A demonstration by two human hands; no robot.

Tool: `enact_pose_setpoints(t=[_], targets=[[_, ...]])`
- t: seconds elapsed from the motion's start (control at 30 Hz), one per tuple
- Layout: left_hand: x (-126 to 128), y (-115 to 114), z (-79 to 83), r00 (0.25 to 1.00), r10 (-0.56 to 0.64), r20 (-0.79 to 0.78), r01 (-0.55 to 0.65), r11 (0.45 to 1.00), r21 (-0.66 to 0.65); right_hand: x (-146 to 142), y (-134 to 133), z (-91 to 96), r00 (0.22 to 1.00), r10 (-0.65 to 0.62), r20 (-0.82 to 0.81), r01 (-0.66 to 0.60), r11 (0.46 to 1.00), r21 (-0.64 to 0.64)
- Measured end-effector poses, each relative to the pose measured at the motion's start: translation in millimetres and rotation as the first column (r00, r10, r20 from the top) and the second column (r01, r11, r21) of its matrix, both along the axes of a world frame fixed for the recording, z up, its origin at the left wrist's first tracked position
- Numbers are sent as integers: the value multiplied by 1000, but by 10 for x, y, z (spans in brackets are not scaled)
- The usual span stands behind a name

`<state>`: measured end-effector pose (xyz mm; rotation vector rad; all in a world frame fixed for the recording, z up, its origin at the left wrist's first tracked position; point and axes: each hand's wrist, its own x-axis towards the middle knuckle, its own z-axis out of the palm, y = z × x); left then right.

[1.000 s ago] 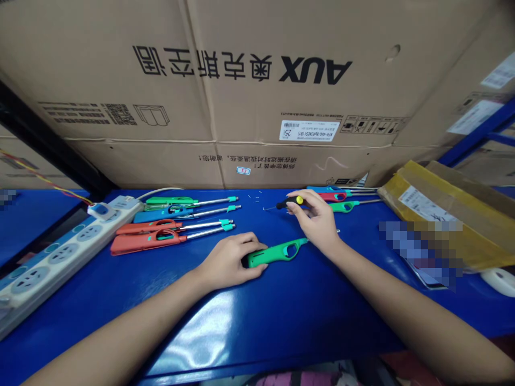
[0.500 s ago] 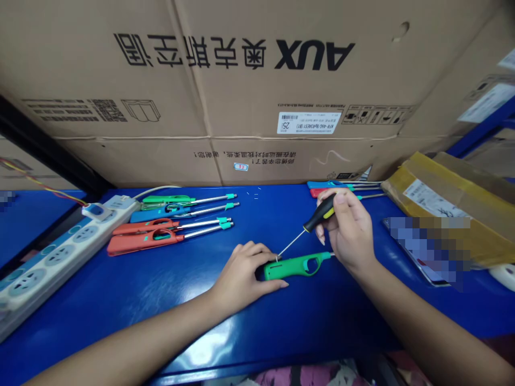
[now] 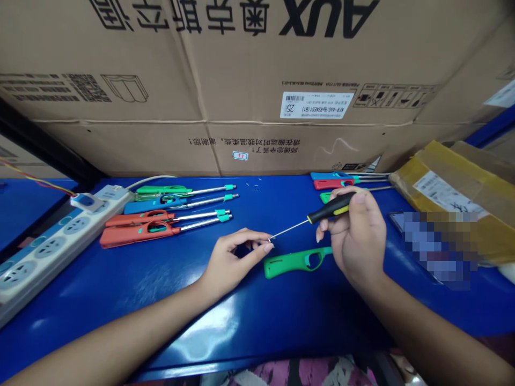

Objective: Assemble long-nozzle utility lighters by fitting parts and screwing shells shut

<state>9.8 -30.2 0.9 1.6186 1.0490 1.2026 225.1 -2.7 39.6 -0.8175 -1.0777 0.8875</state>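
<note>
My right hand (image 3: 360, 236) is closed around the black and yellow handle of a screwdriver (image 3: 330, 208), its shaft slanting down to the left. At the shaft's tip, the thumb and index finger of my left hand (image 3: 237, 256) pinch together on a tiny pale pin-like piece, mostly hidden by the fingertips. Just below the fingertips, a green gas lighter (image 3: 292, 261) lies on the blue table, no longer touched by my left hand. Its right end passes behind my right hand.
Orange, blue and green lighters (image 3: 140, 230) lie at left beside a white power strip (image 3: 72, 228). More lighters (image 3: 328, 184) lie at back right, near a taped parcel (image 3: 442, 187) and a phone (image 3: 426, 241). Tiny white pieces (image 3: 256, 187) lie before the large carton (image 3: 241, 96).
My left hand has let go of the green lighter and moved up to pinch at the screwdriver's tip. The tip has lifted off the lighter, and the shaft is tilted flatter.
</note>
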Motion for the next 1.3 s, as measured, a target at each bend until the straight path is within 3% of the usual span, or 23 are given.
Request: enact_pose_setpoints(t=[0.23,0.33,0.47,0.6,0.83,1.3], targets=[[-4,25,5,998,19,-63,-19,1000,-2,-8,13,-37,998,6,-55,-11,997,-79],[-23,44,12,991,10,-130,4,994,106,-1,13,-36,997,3,-78,-6,999,-38],[-81,85,-6,967,19,-252,62,949,310,-1,-29,-25,998,54,15,-54,998,14],[-131,117,-19,917,42,-397,133,905,403,-23,-97,-20,994,81,78,-88,992,91],[-146,131,-1,860,74,-505,185,877,443,-26,-113,-47,987,88,137,-104,988,116],[-153,134,-6,845,78,-529,206,866,455,-67,-148,-57,984,58,167,-72,994,80]])
